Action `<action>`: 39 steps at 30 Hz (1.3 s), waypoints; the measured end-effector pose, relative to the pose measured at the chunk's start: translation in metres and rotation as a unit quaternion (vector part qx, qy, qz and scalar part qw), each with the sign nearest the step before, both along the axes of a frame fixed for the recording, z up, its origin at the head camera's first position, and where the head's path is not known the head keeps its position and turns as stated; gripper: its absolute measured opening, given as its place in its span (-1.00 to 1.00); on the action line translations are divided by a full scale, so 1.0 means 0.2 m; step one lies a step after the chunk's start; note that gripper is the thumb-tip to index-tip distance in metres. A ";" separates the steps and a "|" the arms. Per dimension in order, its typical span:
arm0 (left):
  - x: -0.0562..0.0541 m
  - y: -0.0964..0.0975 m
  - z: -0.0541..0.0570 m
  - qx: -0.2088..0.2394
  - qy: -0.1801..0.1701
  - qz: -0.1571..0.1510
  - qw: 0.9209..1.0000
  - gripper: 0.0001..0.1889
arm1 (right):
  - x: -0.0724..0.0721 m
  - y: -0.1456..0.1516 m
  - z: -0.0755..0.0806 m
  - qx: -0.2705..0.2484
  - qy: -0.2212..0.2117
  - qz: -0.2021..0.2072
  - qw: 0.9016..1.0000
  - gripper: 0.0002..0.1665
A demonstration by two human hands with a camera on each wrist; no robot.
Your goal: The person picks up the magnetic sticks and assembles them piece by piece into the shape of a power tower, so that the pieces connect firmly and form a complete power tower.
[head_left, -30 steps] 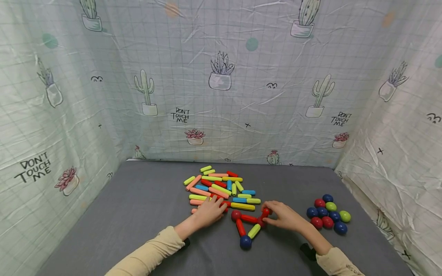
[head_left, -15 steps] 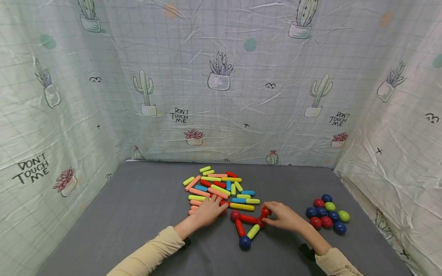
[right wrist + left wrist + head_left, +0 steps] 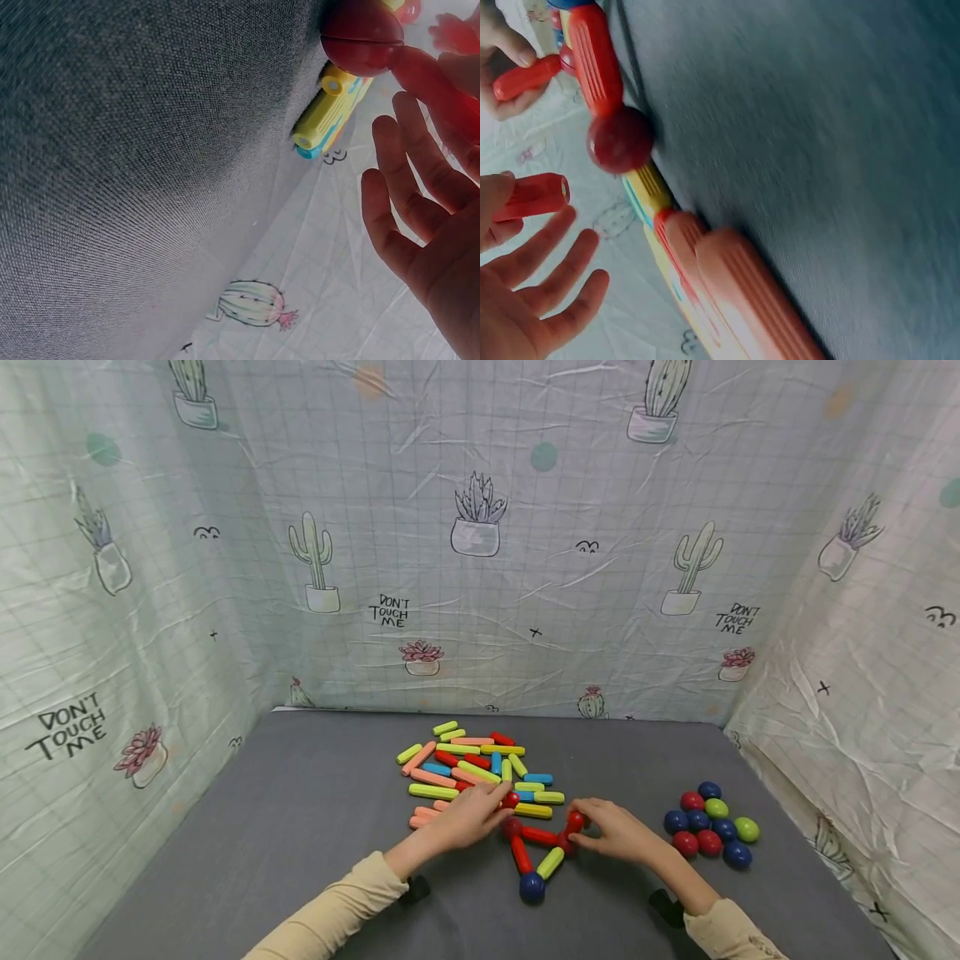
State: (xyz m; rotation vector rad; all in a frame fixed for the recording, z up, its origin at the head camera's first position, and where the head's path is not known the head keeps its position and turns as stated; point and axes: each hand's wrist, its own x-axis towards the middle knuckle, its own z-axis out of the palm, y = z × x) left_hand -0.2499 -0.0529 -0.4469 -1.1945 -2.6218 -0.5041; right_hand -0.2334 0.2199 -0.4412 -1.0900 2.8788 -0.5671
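Between the two hands lies a triangular frame (image 3: 540, 836) of sticks and balls; its blue ball (image 3: 532, 887) sits at the corner nearest the person, one red corner ball (image 3: 512, 827) is just beside the left hand (image 3: 468, 818), and the other red corner is by the right hand (image 3: 618, 831). The left hand pinches a loose red stick (image 3: 536, 196) between thumb and forefinger, its other fingers spread; in the left wrist view that stick is apart from the frame. The right hand grips a red stick (image 3: 574, 822) rising from the frame's nearer corner, its remaining fingers loosely extended. Under and beyond the left hand spread coloured sticks (image 3: 458, 749); to the right of the right hand, well apart, cluster loose balls (image 3: 697, 820); grey cloth (image 3: 300, 827) lies beneath both hands.
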 end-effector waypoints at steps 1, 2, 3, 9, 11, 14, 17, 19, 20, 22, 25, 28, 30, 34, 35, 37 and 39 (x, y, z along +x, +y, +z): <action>0.00 0.01 0.00 0.021 -0.025 -0.005 0.999 -0.81 | 0.00 0.00 0.00 -0.001 -0.001 0.000 1.000 -0.76; 0.00 0.02 0.01 0.040 -0.046 -0.007 0.998 -0.84 | 0.00 0.00 0.00 -0.002 -0.003 0.000 1.000 -0.76; 0.01 0.02 0.01 0.058 -0.062 -0.008 0.996 -0.85 | 0.00 0.00 0.01 -0.002 -0.003 0.001 1.000 -0.76; 0.01 0.05 -0.03 0.139 -0.144 -0.013 0.980 -0.85 | 0.01 -0.01 0.01 0.001 0.001 0.000 1.000 -0.76; 0.01 0.06 -0.05 0.156 -0.172 -0.008 0.973 -0.85 | 0.01 -0.01 0.01 -0.001 0.002 0.001 1.000 -0.76; 0.02 0.06 -0.07 0.178 -0.198 -0.001 0.964 -0.85 | 0.00 0.00 0.01 -0.013 -0.007 0.007 1.000 -0.76; 0.02 0.06 -0.08 0.194 -0.208 -0.003 0.959 -0.85 | 0.00 0.00 0.00 -0.030 -0.021 0.013 0.999 -0.76; 0.02 0.06 -0.07 0.199 -0.215 -0.005 0.956 -0.83 | -0.01 0.01 -0.01 -0.043 -0.032 0.018 0.998 -0.75; 0.02 0.05 -0.07 0.200 -0.220 -0.004 0.955 -0.81 | -0.02 0.01 -0.01 -0.049 -0.036 0.020 0.998 -0.74; 0.01 0.03 -0.07 0.195 -0.230 0.001 0.953 -0.77 | -0.02 0.02 -0.01 -0.060 -0.047 0.027 0.997 -0.71; -0.03 -0.01 -0.06 0.183 -0.240 0.009 0.953 -0.72 | -0.03 0.02 -0.02 -0.071 -0.062 0.033 0.995 -0.68; -0.08 -0.05 -0.05 0.156 -0.215 0.023 0.964 -0.73 | -0.04 0.03 -0.01 -0.073 -0.073 0.033 0.994 -0.69; -0.11 -0.07 -0.05 0.129 -0.179 0.030 0.975 -0.76 | -0.04 0.03 -0.01 -0.073 -0.077 0.033 0.994 -0.70; -0.16 -0.09 -0.04 0.057 -0.089 0.038 0.994 -0.76 | -0.04 0.03 -0.01 -0.071 -0.081 0.033 0.994 -0.72; -0.17 -0.09 -0.04 0.037 -0.067 0.033 0.997 -0.76 | -0.04 0.03 -0.01 -0.072 -0.082 0.034 0.993 -0.72; -0.19 -0.08 -0.05 -0.004 -0.030 0.021 0.999 -0.75 | -0.04 0.02 0.00 -0.072 -0.085 0.035 0.993 -0.73; -0.20 -0.06 -0.05 -0.044 -0.002 0.003 0.999 -0.74 | -0.04 0.02 0.00 -0.072 -0.088 0.035 0.993 -0.74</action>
